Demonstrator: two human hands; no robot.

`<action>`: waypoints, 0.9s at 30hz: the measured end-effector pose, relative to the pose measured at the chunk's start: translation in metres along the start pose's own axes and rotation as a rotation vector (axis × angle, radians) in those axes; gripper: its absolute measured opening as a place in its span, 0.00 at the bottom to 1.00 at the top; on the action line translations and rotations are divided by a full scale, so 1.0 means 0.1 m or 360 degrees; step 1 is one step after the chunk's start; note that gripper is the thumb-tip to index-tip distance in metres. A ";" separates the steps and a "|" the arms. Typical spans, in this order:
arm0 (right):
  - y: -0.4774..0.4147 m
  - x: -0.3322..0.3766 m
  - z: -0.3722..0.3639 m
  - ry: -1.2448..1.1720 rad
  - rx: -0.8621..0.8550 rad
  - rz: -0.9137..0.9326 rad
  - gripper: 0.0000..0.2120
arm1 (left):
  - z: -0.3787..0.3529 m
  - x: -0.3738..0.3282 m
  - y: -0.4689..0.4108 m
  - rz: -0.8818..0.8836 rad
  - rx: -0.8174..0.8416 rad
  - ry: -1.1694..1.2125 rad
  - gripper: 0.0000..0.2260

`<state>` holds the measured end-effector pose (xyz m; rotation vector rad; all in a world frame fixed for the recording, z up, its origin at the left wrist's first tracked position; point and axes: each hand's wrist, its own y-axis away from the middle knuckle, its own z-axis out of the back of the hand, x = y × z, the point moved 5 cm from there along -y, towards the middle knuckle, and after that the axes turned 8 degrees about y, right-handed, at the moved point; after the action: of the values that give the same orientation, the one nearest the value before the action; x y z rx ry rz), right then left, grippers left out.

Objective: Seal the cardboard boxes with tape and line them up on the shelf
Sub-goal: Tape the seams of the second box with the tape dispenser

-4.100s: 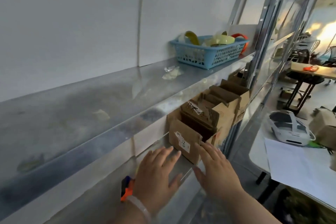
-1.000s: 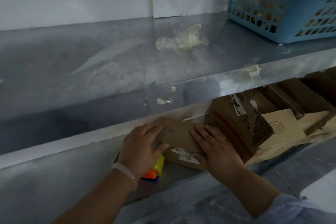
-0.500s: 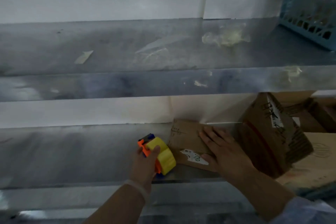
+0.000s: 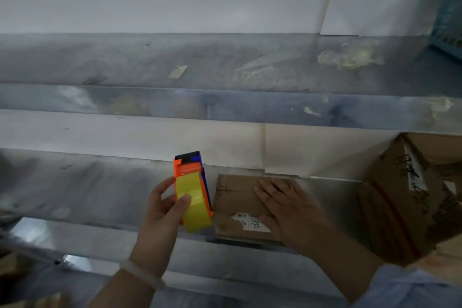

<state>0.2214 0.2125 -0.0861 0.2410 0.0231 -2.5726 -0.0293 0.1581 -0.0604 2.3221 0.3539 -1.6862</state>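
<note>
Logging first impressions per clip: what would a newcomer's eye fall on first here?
The bright orange-and-blue tape dispenser with its yellow roll, gripped upright in the left hand at the centre, stands out against the dull grey surroundings. Just right of it, the right hand lies flat on a small cardboard box on the lower shelf. A larger cardboard box sits tilted at the far right.

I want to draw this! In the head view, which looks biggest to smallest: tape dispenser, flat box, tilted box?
Tilted box, partly cut off.
Flat box, partly under the right hand.
Tape dispenser, held nearer the camera, so these two are unsure.
</note>
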 end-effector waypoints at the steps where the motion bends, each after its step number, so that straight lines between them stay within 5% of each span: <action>1: -0.01 -0.01 0.00 0.0005 0.0005 -0.0001 0.34 | -0.04 -0.05 0.02 -0.0032 0.0045 0.0001 0.20; 9: -0.04 -0.01 0.13 0.0057 -0.0081 -0.0091 0.38 | -0.10 -0.34 0.11 -0.0142 0.0292 0.0134 0.23; 13: 0.07 0.00 0.34 -0.0141 -0.0373 -0.0147 0.31 | -0.23 -0.28 0.19 -0.0003 0.0450 0.0338 0.22; 17: 0.23 -0.05 0.65 -0.1383 -0.0853 -0.0432 0.19 | -0.45 -0.26 0.29 0.0218 0.0694 0.0651 0.30; 19: 0.22 -0.05 0.63 -0.2269 -0.0683 -0.0601 0.15 | -0.61 -0.28 0.34 0.0313 0.0834 0.0790 0.33; 22: 0.19 0.08 0.59 -0.3279 -0.0087 -0.0626 0.18 | -0.83 -0.24 0.36 0.0448 0.0933 0.0926 0.36; 24: 0.25 0.17 0.61 -0.3687 0.0123 -0.0596 0.22 | -0.93 -0.18 0.35 0.0489 0.0966 0.0945 0.37; 27: 0.32 0.14 0.57 -0.3926 0.0005 -0.0573 0.25 | -1.01 -0.06 0.33 0.0542 0.1053 0.0840 0.33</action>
<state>0.2166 0.1744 -0.0314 -2.7961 -0.7853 -1.3721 0.0700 0.1608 -0.0225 3.0523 -0.5792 -1.1073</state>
